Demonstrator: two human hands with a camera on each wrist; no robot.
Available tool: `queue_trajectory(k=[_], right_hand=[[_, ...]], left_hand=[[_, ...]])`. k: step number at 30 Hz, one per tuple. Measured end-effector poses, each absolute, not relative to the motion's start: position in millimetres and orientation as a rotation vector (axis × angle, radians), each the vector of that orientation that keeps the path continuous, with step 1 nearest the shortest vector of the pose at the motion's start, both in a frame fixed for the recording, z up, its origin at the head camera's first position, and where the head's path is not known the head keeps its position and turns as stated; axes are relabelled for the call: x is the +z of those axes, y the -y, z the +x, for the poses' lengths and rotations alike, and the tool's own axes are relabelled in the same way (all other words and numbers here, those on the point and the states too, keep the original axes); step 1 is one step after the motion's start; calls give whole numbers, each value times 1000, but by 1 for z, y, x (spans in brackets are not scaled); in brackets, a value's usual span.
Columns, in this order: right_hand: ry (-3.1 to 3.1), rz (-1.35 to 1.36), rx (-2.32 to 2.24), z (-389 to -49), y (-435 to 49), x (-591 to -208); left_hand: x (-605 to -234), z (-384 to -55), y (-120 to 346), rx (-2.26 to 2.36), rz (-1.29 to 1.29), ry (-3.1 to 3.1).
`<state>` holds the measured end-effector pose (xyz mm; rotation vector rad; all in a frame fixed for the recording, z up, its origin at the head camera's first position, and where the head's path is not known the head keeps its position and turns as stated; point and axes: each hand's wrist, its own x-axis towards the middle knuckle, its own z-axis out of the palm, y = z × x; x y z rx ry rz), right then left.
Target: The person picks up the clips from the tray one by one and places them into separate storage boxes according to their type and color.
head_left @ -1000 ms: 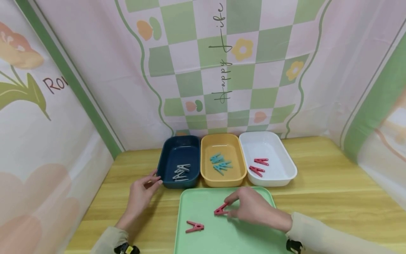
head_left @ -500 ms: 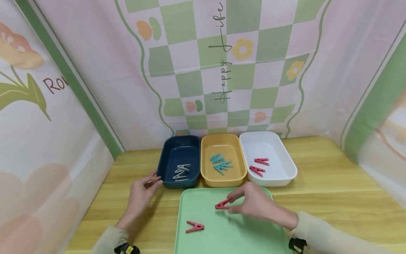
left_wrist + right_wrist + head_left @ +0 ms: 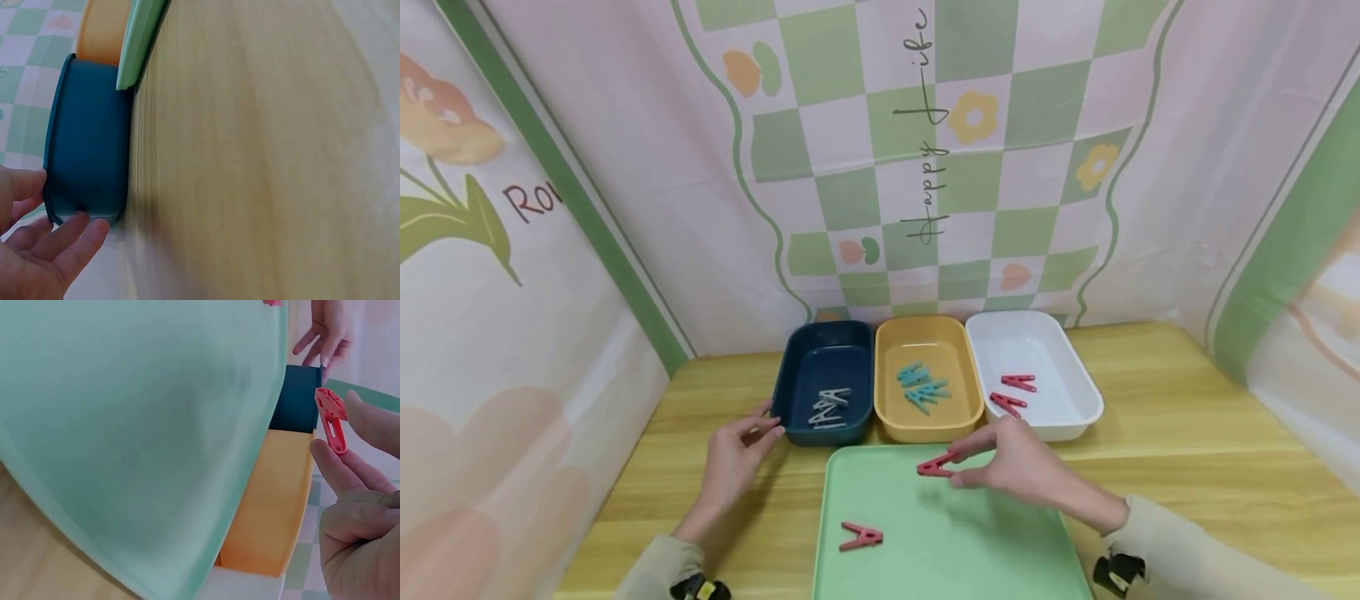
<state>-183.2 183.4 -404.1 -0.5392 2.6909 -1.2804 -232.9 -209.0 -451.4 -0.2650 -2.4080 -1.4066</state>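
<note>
My right hand (image 3: 1018, 467) pinches a red clothespin (image 3: 935, 467) between thumb and fingertips, held above the back part of the light green tray (image 3: 947, 550). In the right wrist view the thumb and fingers press the ends of this clothespin (image 3: 332, 419). A second red clothespin (image 3: 861, 536) lies on the tray's left side. My left hand (image 3: 733, 457) holds the near left corner of the dark blue bin (image 3: 784, 375); in the left wrist view its thumb is at the rim and its fingers (image 3: 78, 234) rest against the outer wall. Several grey clothespins (image 3: 829, 407) lie inside that bin.
A yellow bin (image 3: 887, 425) with several light blue clothespins (image 3: 922, 386) stands beside the blue one. To its right is a white bin (image 3: 1067, 417) with two red clothespins (image 3: 1018, 382). The bins stand behind the tray on the wooden table (image 3: 1187, 433), before a patterned curtain (image 3: 895, 192).
My right hand has lifted the red clothespin off the tray and carried it back and slightly right. The left hand stays at the blue bin's corner.
</note>
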Motion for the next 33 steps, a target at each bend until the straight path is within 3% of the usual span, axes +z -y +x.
queue_trajectory(k=[8,33], right_hand=[[-2667,-572,-1351,-187,-197,-392],[-2758,-290,-1457,-220,-255,-355]], left_hand=[[-452,-233,209,-1400,-266,2414],[-452,-233,208,-1407,-260,2395]])
